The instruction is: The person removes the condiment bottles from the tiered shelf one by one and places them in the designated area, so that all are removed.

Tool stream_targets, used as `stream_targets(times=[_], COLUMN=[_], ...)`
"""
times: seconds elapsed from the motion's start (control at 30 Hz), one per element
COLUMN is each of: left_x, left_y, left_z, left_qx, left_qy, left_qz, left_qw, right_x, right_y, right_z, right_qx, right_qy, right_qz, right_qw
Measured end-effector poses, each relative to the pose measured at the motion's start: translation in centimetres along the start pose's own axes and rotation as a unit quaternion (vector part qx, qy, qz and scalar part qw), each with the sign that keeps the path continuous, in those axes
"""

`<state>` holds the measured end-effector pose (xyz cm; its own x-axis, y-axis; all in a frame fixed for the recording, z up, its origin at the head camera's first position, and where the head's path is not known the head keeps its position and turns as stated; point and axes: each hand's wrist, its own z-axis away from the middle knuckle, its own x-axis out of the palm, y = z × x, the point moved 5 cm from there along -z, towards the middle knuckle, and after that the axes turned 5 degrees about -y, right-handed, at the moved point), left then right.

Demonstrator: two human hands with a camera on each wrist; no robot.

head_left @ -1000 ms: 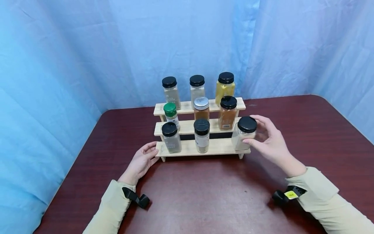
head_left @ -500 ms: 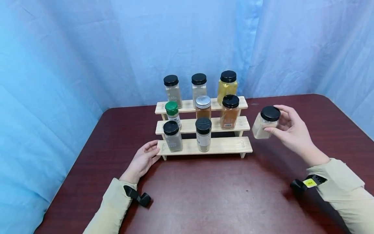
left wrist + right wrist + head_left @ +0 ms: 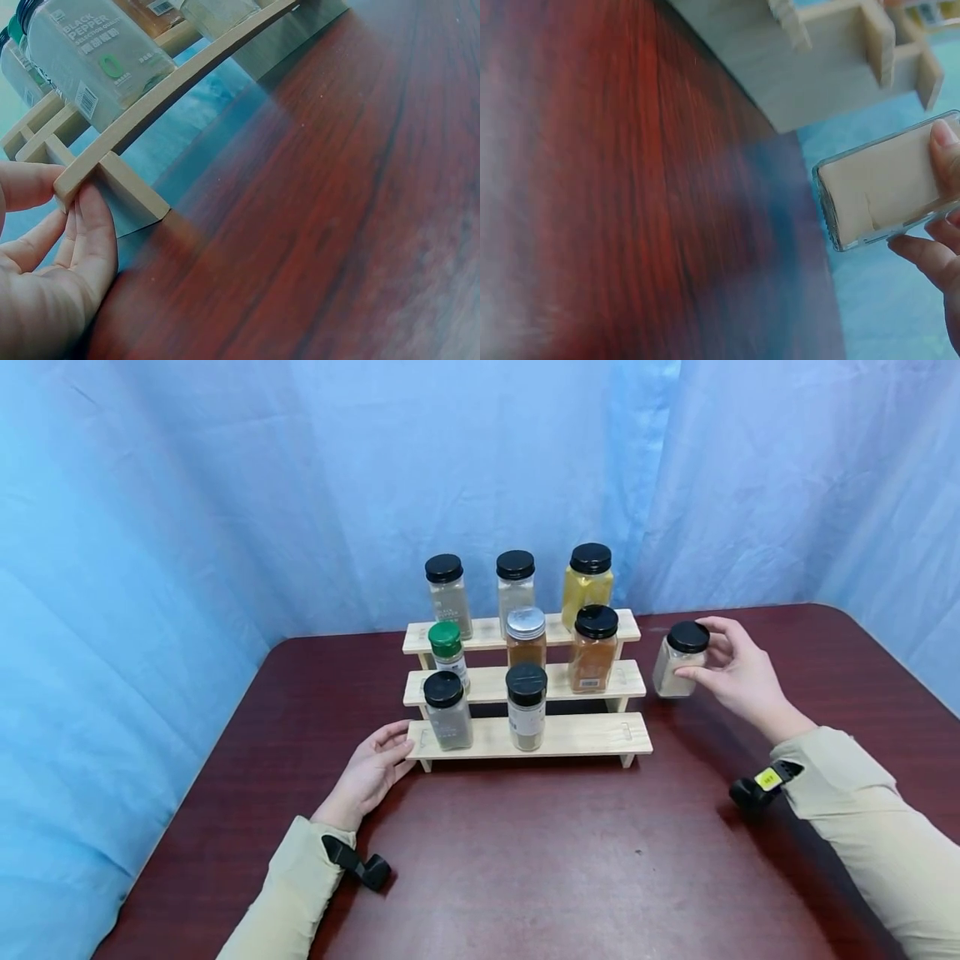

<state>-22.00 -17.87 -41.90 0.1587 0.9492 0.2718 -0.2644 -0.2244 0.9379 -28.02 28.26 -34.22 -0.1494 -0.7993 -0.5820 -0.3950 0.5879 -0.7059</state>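
Observation:
A three-tier wooden spice rack (image 3: 577,739) stands on the table. My left hand (image 3: 371,774) pinches the left end of its lowest shelf; the left wrist view shows thumb and fingers (image 3: 94,225) around the board's corner. To the right of the rack, my right hand (image 3: 738,677) holds a square spice jar (image 3: 670,672) of beige powder with a black lid. In the right wrist view the jar (image 3: 881,180) is gripped between thumb and fingers, its base apart from the rack. On the lowest shelf stand a black pepper jar (image 3: 452,727) and a round black-capped jar (image 3: 527,722).
The middle shelf bears a green-capped jar (image 3: 447,647), a silver-lidded jar (image 3: 526,647) and an orange-brown spice jar (image 3: 592,662). Black-lidded jars, one with yellow powder (image 3: 587,593), line the top shelf. Blue curtains (image 3: 480,460) hang behind the dark red table (image 3: 525,852).
My right hand has lifted the beige-powder jar off the right end of the lowest shelf and carried it right, then slightly farther back. The left hand keeps its hold on the rack.

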Motion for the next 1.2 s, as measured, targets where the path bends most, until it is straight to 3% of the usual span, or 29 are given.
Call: stream_targets(times=[0.57,0.87,1.2], left_x=[0.1,0.0,-0.1], left_y=[-0.2,-0.2,-0.1], left_z=[-0.1,-0.1,-0.1], left_qx=[-0.001,-0.002,-0.002], left_qy=[-0.001,0.003,0.0], left_qz=[0.006,0.007,0.012], left_qw=[1.0,1.0,0.9999], right_x=[0.8,0.8,0.9], right_y=[3.2,3.7,4.2], right_z=[-1.6,-2.2,-2.5], right_qx=[0.06,0.056,0.101], right_qy=[-0.027,-0.036,-0.072], right_qz=[-0.005,-0.018,0.002], right_qw=[0.9978,0.9976,0.9923])
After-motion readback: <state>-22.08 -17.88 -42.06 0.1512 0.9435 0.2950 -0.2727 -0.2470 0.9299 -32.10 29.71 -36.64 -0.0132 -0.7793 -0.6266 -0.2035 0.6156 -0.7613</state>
